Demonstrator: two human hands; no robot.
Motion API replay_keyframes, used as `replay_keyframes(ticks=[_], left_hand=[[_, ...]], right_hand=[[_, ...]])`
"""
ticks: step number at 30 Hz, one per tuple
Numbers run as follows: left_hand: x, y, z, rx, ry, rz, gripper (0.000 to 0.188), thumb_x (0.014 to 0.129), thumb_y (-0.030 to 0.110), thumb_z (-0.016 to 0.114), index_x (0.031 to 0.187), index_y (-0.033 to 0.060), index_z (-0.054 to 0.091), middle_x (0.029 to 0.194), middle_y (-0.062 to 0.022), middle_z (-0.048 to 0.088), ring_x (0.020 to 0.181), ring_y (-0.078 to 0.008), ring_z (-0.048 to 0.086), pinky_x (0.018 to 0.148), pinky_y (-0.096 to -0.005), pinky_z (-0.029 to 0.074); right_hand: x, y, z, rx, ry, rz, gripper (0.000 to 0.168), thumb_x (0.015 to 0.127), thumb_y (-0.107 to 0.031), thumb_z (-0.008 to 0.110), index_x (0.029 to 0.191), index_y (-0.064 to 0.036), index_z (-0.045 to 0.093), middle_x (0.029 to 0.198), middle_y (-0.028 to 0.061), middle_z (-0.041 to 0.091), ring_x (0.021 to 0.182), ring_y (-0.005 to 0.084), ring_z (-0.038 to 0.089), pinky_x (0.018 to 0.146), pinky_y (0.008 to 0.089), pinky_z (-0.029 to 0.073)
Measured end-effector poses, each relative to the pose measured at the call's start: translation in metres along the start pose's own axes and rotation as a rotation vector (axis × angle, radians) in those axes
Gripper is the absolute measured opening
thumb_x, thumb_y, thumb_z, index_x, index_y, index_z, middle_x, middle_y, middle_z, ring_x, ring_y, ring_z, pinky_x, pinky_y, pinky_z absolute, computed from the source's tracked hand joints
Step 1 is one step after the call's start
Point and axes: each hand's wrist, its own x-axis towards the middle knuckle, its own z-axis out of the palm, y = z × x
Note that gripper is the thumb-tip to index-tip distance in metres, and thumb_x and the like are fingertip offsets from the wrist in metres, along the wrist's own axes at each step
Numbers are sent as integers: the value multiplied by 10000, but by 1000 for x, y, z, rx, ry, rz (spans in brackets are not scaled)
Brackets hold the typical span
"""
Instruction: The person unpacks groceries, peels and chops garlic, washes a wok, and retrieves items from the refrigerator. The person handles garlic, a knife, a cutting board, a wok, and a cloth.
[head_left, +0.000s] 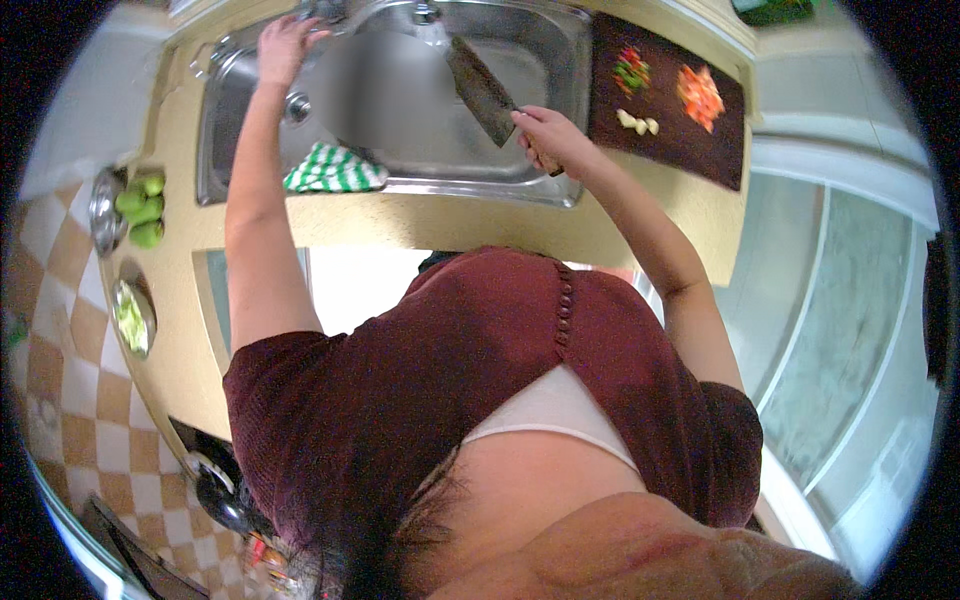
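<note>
My right hand (553, 141) grips the wooden handle of a cleaver (484, 90). The broad, dark blade points up and left over the stainless steel sink (480, 189), with its tip close to the stream under the faucet (426, 11). At the sink's back left corner is my left hand (287, 46), fingers apart and nothing visible in it. Clear or shiny items (322, 10) lie just beyond its fingertips; I cannot tell whether it touches them. A green and white checked cloth (335, 169) rests on the sink's front edge. A grey blur hides part of the sink.
Right of the sink, a dark cutting board (667, 154) bears chopped tomato (701, 97), cut peppers (631, 73) and garlic cloves (637, 121). On the left counter are green vegetables (141, 210), a metal bowl (107, 210) and a dish of pale green pieces (133, 319).
</note>
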Motion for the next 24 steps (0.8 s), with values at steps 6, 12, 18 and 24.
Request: replay_keyframes(ticks=[6,12,18,24], left_hand=[[34,20,-33,55,-194,-113,477,775,592,529,1030,218,678,900,-118,652,892,-272,600,798,-394,460],[3,58,-19,-32,328,-264,594,755,535,633,1190,138,556,1061,-144,618,1046,-281,544,933,-418,383],[-57,157,-30,-23,221,-401,571,753,458,679,1182,104,549,1169,-132,561,1100,-317,477,961,-452,344],[-81,212,-36,-142,110,-423,509,769,376,681,1193,123,554,1212,-89,537,1136,-308,438,997,-440,313]], right_hand=[[-71,64,-35,-791,346,-331,382,920,-324,506,1175,-41,530,807,48,632,717,179,600,652,313,474],[-180,95,-107,-321,581,-17,369,921,-292,535,1196,-48,559,804,55,604,728,107,524,676,266,440],[-214,121,-182,-550,612,44,367,919,-342,512,1162,-77,588,945,157,650,842,258,618,761,331,474],[-212,125,-213,-605,553,-9,352,920,-348,498,1167,-114,589,1018,172,638,897,333,630,769,363,488]])
